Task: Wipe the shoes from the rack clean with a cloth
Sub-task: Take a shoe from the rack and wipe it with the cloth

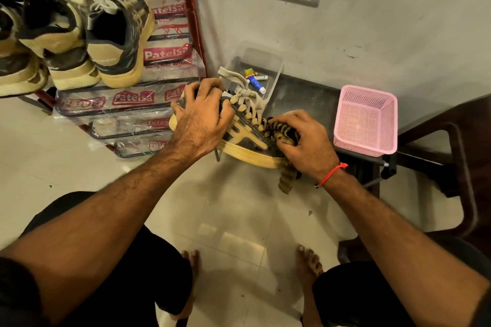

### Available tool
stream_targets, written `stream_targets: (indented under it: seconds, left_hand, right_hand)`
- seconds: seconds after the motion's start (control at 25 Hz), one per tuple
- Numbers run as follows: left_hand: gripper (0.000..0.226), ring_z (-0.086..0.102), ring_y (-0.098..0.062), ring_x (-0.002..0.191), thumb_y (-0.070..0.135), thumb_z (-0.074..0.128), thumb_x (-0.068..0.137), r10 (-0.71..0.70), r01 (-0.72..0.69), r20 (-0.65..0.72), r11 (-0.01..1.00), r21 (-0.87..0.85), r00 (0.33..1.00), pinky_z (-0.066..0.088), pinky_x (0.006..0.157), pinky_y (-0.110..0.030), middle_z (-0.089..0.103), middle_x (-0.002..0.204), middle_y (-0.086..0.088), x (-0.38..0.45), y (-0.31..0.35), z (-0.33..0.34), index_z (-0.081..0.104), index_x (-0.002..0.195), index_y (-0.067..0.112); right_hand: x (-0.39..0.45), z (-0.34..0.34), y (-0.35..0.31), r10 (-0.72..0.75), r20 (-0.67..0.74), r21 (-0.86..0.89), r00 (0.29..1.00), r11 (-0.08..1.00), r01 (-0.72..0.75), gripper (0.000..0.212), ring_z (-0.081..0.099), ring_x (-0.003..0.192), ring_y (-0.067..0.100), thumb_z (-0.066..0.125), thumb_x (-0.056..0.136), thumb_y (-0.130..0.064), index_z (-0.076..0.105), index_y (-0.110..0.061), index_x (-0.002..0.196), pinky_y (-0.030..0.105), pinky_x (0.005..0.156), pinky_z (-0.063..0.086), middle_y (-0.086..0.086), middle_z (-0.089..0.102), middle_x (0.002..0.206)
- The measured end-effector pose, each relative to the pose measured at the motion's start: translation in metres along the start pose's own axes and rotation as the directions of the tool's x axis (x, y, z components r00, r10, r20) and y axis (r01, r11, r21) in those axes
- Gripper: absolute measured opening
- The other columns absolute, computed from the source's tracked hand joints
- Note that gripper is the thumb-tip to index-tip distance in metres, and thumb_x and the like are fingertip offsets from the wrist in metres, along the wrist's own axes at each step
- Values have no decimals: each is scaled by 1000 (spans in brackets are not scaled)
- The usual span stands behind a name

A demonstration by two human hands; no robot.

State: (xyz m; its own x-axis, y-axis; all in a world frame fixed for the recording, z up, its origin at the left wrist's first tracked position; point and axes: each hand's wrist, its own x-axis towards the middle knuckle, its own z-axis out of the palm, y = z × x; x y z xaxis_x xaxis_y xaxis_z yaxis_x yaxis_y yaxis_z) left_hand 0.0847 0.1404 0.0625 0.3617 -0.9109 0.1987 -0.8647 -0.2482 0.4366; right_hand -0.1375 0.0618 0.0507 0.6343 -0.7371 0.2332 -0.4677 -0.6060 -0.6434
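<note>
The person is sitting over the floor and working on one shoe (247, 138), which is lying just below the middle of the view on a low dark stand (300, 98), with its laces (245, 99) pointing toward twelve o'clock and its pale sole (249, 156) turned toward six o'clock. The left hand (202, 117) is clamping down over the heel end at about nine o'clock of the shoe, probably so that the shoe is not sliding while it is being rubbed; its fingers are spread and curled over the collar, gripping it, with the thumb pressing near the tongue. The right hand (305, 141) is working at the toe end, at about three o'clock of the shoe, and is bunching a striped cloth (281, 135) against the upper; its fingers are bent and pressed close together, pinching the cloth, whose loose tail is hanging down past the sole toward six o'clock. Judging from this, the toe and side panel are being wiped now. The other shoes (69, 37) are waiting on the rack (186, 21) at about ten o'clock, heels facing outward. A pink basket (366, 119) is standing at three o'clock, and a clear box (273, 71) holding a small tube is sitting at twelve o'clock, just behind the laces.
</note>
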Motion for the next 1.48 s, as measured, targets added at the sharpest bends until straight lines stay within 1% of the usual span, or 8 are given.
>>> stream_targets:
  seconds: [0.4,0.56,0.76,0.92,1.08,1.2,1.36,1.48]
  left_hand:
    - [93,35,-22,120,94,39,70,-19,18,44,1000,19,999,47,94,-55,45,127,1,0,-7,3,66,118,19]
    - [70,37,-23,117,75,49,76,28,-30,-36,997,-65,999,45,97,-55,48,123,-3,5,-11,0,69,112,19]
    - [44,45,-20,109,51,65,78,73,-110,-175,971,-213,982,46,96,-54,48,110,1,12,-28,-10,68,101,14]
    - [31,55,-24,99,35,71,82,173,-238,-249,936,-259,953,48,89,-58,59,103,-7,14,-34,-8,68,100,10]
    - [24,57,-21,96,29,71,83,227,-308,-287,910,-277,931,48,89,-61,62,101,-2,12,-32,-9,67,101,13]
    - [26,59,-21,97,30,71,84,212,-291,-279,915,-281,936,48,91,-59,64,101,-2,13,-32,-11,69,102,12]
    - [26,59,-23,100,30,71,82,216,-289,-289,927,-239,933,46,93,-59,66,103,-1,14,-33,-12,70,103,16]
    - [26,58,-22,101,30,69,82,185,-260,-291,934,-244,939,44,96,-59,66,102,0,13,-32,-13,70,104,16]
  right_hand:
    - [-8,6,-12,13,43,118,999,993,-18,33,60,105,12,73,85,-12,70,-14,118,15,93,48,1,63,113]
    - [-3,-8,-9,-32,145,97,989,995,18,33,60,105,12,73,84,-12,71,-15,117,25,96,52,1,65,114]
    - [-12,-16,-17,-258,308,26,916,965,262,37,61,104,15,73,77,-19,73,-14,114,27,96,51,3,65,115]
    - [-5,-29,-10,-201,236,-53,951,974,219,36,62,100,22,72,74,-16,74,-13,110,44,93,54,7,65,111]
    - [-16,-18,-24,-316,403,10,859,940,341,38,62,105,20,69,75,-26,72,-15,111,34,94,54,5,63,118]
    - [-8,-24,-18,-218,293,-103,931,961,258,42,62,99,24,59,75,-35,72,-16,110,46,86,57,5,62,113]
    - [-16,-15,-25,-302,432,-50,850,933,357,40,63,104,24,62,78,-35,71,-16,112,43,88,57,3,62,118]
    - [-10,-19,-23,-225,321,-131,920,951,279,44,64,98,27,53,74,-38,72,-16,107,46,83,57,4,62,113]
